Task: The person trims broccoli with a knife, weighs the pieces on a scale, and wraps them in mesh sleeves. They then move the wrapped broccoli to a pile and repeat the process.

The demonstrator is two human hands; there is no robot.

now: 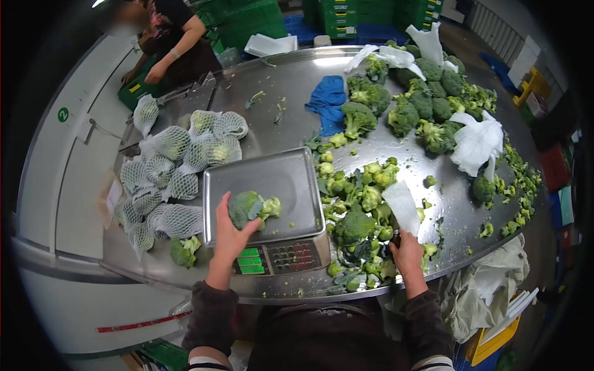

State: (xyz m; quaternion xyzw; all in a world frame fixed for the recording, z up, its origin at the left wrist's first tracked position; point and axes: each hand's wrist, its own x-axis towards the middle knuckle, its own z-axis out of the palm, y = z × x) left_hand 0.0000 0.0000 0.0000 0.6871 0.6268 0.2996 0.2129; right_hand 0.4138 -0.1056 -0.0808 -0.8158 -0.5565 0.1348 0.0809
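My left hand (234, 238) is closed around a broccoli head (245, 207) over the steel pan of a weighing scale (291, 167). The broccoli's cut stem and small side florets point right. My right hand (408, 255) grips the dark handle of a wide-bladed knife (402, 207), its blade angled up and away from me. Under and beside the blade lies a heap of broccoli trimmings (371, 198), with a larger broccoli head (354, 226) among them. On the scale's front, green displays (250, 261) sit beside a keypad.
Broccoli heads in white foam nets (173, 145) are piled left of the scale, near a bare broccoli head (184, 251). More broccoli (421, 99), a blue cloth (328, 102) and white plastic (476, 142) lie at the right. Another person (179, 43) handles a green crate (135, 86).
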